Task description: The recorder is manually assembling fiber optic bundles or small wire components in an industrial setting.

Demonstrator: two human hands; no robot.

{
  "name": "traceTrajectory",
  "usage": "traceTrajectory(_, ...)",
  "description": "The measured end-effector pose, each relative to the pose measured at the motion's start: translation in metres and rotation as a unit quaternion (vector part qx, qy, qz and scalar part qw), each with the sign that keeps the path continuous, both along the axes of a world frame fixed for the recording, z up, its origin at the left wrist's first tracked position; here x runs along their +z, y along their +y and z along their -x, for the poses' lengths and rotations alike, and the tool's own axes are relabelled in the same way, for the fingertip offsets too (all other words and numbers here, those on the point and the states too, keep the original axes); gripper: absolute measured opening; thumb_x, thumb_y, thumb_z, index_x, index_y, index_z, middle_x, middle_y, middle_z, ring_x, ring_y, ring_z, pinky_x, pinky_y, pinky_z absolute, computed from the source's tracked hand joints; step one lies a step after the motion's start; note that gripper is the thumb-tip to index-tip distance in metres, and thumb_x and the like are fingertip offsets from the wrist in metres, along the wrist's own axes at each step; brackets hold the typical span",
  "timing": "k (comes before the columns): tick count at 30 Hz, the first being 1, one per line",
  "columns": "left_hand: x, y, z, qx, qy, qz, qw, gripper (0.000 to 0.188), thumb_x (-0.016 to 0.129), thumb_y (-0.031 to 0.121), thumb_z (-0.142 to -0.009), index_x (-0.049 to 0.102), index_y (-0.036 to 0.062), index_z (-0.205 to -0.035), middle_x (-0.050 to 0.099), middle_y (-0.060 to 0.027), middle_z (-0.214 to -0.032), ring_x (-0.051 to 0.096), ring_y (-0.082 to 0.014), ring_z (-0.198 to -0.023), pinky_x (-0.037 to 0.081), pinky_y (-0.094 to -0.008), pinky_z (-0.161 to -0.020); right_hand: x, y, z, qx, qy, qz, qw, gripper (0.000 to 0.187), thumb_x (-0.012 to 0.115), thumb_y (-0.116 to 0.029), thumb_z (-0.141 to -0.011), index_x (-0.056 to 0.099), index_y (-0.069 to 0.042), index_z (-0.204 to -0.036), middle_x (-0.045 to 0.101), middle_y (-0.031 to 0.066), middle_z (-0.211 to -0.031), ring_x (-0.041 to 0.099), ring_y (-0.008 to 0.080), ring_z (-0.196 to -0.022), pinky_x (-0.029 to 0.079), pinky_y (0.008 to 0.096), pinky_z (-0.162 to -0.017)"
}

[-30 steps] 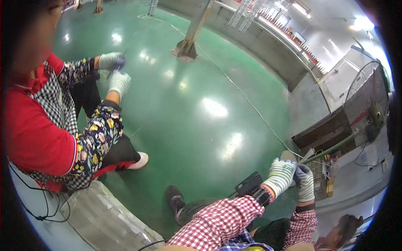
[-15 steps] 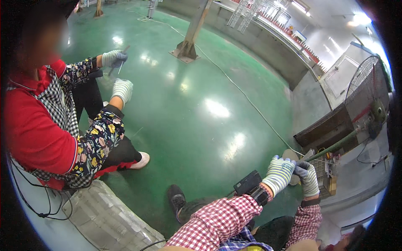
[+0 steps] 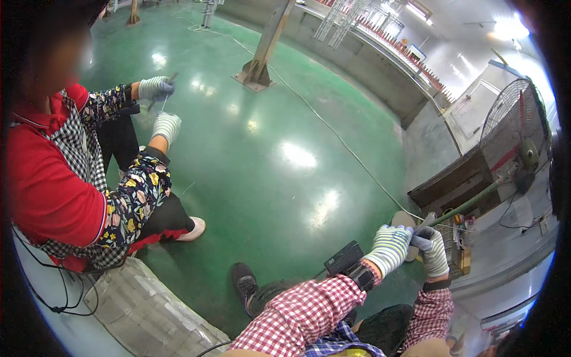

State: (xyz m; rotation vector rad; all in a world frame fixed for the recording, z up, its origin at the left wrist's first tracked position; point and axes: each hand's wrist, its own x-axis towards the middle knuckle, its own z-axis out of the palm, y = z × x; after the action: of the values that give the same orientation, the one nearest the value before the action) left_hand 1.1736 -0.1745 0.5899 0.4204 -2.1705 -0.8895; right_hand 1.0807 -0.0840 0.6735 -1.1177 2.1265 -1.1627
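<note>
your left hand (image 3: 391,249) and right hand (image 3: 433,249) both curl closed on a grey strip (image 3: 426,221); pinch it firmly and evenly.

The floor (image 3: 232,178) is glossy green, with patches of reflected light. A pale cable (image 3: 326,116) trails across it, and a metal post (image 3: 270,41) stands on it.

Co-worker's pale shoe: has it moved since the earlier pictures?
No, no clear shift in any direction: the pale shoe keeps its place relative to the pillar's base.
</note>
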Motion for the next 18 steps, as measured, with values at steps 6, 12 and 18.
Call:
traceTrajectory(6,0.005,-0.002,-0.008,-0.026,0.000,-0.042,0.999,0.016,0.051,0.015,-0.081,0.059,0.0082,-0.093,0.063,-0.0133,-0.083,0.062,-0.0308,-0.079,0.048,-0.0416,-0.069,0.000,-0.001,-0.001,0.009,-0.035,0.017,0.999,0.019,0.064,-0.012,-0.071,0.066,0.000,-0.085,0.065,0.0035,-0.077,0.059,0.0111,-0.071,0.047,0.0244,-0.069)
traceTrajectory(12,0.006,0.002,-0.013,-0.027,0.036,-0.040,0.998,0.024,0.059,0.017,-0.078,0.057,0.0071,-0.100,0.062,-0.0160,-0.085,0.062,-0.0325,-0.082,0.049,-0.0426,-0.071,-0.006,0.003,-0.004,0.035,-0.089,0.053,0.994,0.028,0.061,-0.014,-0.071,0.062,0.001,-0.094,0.064,0.0051,-0.085,0.060,0.0127,-0.075,0.048,0.0252,-0.071)
traceTrajectory(18,0.014,0.007,-0.022,-0.079,0.027,-0.071,0.994,0.030,0.061,0.020,-0.077,0.057,0.0066,-0.103,0.063,-0.0169,-0.091,0.062,-0.0341,-0.085,0.050,-0.0420,-0.071,-0.009,0.013,-0.008,0.058,-0.067,0.109,0.990,0.028,0.065,-0.017,-0.069,0.059,-0.001,-0.090,0.063,0.0047,-0.089,0.058,0.0126,-0.075,0.048,0.0247,-0.070)
